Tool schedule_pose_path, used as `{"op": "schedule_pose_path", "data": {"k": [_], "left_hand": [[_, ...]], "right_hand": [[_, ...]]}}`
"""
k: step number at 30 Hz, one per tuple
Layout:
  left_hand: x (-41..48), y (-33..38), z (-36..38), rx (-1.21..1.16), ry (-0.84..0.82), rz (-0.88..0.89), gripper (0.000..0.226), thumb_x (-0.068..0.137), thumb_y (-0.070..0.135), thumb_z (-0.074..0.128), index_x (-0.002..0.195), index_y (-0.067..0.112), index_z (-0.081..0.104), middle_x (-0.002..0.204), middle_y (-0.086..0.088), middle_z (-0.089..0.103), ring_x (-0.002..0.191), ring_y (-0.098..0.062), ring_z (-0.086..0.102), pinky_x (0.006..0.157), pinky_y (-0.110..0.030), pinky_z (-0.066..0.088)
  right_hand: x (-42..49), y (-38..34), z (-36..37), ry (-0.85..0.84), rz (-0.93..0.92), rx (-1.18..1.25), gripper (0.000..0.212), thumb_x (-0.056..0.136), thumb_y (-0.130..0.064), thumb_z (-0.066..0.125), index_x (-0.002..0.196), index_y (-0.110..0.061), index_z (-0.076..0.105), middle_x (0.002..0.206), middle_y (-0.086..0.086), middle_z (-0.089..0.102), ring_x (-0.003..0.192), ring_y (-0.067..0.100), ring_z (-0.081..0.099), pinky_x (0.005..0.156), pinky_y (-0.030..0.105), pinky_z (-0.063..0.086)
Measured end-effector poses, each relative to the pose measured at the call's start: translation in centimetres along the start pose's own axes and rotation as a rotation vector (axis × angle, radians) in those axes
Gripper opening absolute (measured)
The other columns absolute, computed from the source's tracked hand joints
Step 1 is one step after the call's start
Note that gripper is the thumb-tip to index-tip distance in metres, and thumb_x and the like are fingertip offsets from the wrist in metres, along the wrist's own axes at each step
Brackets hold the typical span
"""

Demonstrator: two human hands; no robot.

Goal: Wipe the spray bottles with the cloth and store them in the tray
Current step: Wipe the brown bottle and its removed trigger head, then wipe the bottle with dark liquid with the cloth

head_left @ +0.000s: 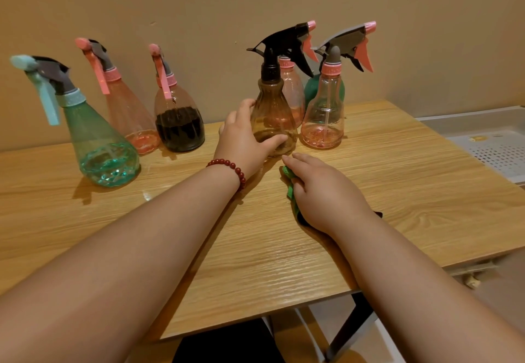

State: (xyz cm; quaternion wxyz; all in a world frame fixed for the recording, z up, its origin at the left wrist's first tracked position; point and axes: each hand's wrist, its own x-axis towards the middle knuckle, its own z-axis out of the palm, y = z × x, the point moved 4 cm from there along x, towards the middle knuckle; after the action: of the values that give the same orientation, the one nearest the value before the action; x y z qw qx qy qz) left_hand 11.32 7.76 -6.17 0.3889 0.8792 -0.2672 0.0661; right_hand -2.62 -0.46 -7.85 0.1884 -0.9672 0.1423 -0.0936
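Note:
My left hand (244, 135) grips the lower body of a brown spray bottle (274, 110) with a black trigger head, which stands upright near the middle of the wooden table (397, 192). My right hand (321, 192) lies flat on a green cloth (289, 183) just in front of that bottle, and most of the cloth is hidden under the palm. A white perforated tray (494, 146) sits past the table's right edge.
Several other spray bottles stand along the wall: a teal one (99, 141) at the left, a pink one (127, 112), one with dark liquid (179, 124), and a clear pink one (324, 118) right of the brown bottle. Two more stand behind.

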Motion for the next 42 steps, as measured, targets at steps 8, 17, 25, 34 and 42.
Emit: {"op": "schedule_pose_path", "data": {"k": [8, 17, 25, 34, 42], "left_hand": [[-0.5, 0.1, -0.8, -0.048, -0.053, 0.070, 0.072, 0.090, 0.040, 0.068, 0.150, 0.029, 0.030, 0.143, -0.003, 0.048, 0.129, -0.018, 0.048, 0.102, -0.032, 0.045], [-0.9, -0.1, -2.4, -0.013, -0.040, 0.068, 0.061, 0.096, 0.041, 0.058, 0.150, 0.026, 0.035, 0.145, -0.004, 0.046, 0.126, -0.018, 0.050, 0.101, -0.036, 0.049], [-3.9, -3.3, -5.9, 0.055, -0.027, 0.036, 0.052, 0.099, 0.035, 0.053, 0.148, 0.021, 0.039, 0.142, -0.006, 0.046, 0.130, -0.019, 0.045, 0.104, -0.032, 0.040], [-6.3, -6.3, -9.3, 0.067, 0.058, -0.078, 0.057, 0.098, 0.034, 0.056, 0.148, 0.017, 0.038, 0.150, -0.007, 0.037, 0.137, -0.025, 0.037, 0.114, -0.042, 0.035], [-5.4, -8.0, -10.6, -0.024, 0.087, -0.198, 0.072, 0.095, 0.037, 0.060, 0.154, 0.014, 0.025, 0.159, -0.006, 0.020, 0.143, -0.024, 0.031, 0.119, -0.040, 0.027]], "right_hand": [[0.0, -0.1, 0.0, 0.014, 0.005, 0.004, 0.053, 0.101, -0.019, 0.038, 0.151, -0.033, 0.030, 0.160, -0.010, 0.023, 0.145, 0.011, 0.023, 0.113, 0.031, 0.028], [-0.3, -0.2, -0.1, 0.007, -0.013, -0.006, 0.053, 0.101, -0.018, 0.038, 0.151, -0.034, 0.030, 0.159, -0.011, 0.023, 0.145, 0.010, 0.022, 0.112, 0.029, 0.029], [-0.6, -1.0, -0.3, -0.006, -0.053, 0.006, 0.049, 0.102, -0.024, 0.040, 0.149, -0.035, 0.033, 0.157, -0.014, 0.027, 0.143, 0.009, 0.027, 0.110, 0.028, 0.030], [-1.1, -2.5, -0.1, -0.088, -0.105, -0.066, 0.045, 0.104, -0.032, 0.036, 0.149, -0.034, 0.032, 0.159, -0.013, 0.024, 0.143, 0.012, 0.028, 0.110, 0.029, 0.030], [0.5, -6.0, 1.5, -0.192, -0.149, -0.108, 0.047, 0.104, -0.034, 0.035, 0.151, -0.031, 0.030, 0.161, -0.009, 0.019, 0.146, 0.016, 0.022, 0.113, 0.035, 0.030]]}}
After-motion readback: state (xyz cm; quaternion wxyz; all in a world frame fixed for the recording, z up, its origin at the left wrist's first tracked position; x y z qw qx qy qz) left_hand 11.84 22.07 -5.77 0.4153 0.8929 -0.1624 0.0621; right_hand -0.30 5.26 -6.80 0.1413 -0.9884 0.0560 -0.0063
